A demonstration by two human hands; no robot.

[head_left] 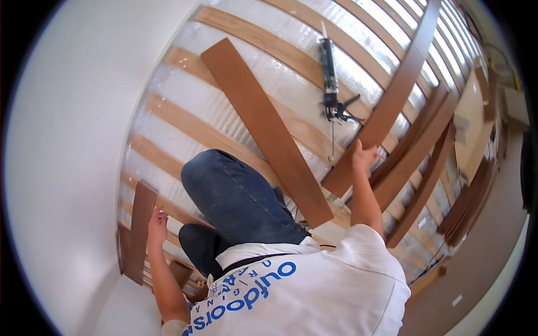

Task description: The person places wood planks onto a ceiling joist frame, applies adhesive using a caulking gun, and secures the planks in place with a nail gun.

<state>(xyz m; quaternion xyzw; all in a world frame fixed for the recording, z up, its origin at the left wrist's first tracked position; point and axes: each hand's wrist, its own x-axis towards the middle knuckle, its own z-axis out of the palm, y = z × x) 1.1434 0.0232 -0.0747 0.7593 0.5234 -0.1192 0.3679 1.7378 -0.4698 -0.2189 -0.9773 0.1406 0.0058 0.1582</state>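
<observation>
While the person kneels on a floor of pale wooden battens (pixel 185 120) laid over silvery foil insulation (pixel 224 101), the right hand (pixel 363 155) is raised with its fingers curled around the lower part of a long brown laminate floor plank (pixel 392 95) that slants up toward the top right of the view. The grip looks closed on the plank's edge, though the fingertips themselves are hard to make out. The left hand (pixel 157 219) reaches down to the left and rests against the edge of a short brown plank piece (pixel 138 232) lying close to the white wall (pixel 61 168); whether its fingers clasp that piece or only touch it cannot be told.

Between the two hands lies a second wide brown laminate plank (pixel 266 129), set diagonally across the battens, its lower end beside the person's knee in blue jeans (pixel 235 196). A black caulking gun with a cartridge (pixel 330 78) lies on the foil just left of the held plank, its nozzle pointing away from the person. Further brown planks (pixel 426 162) lie stacked at an angle to the right of the held one. The person wears a white shirt with blue lettering (pixel 314 285).
</observation>
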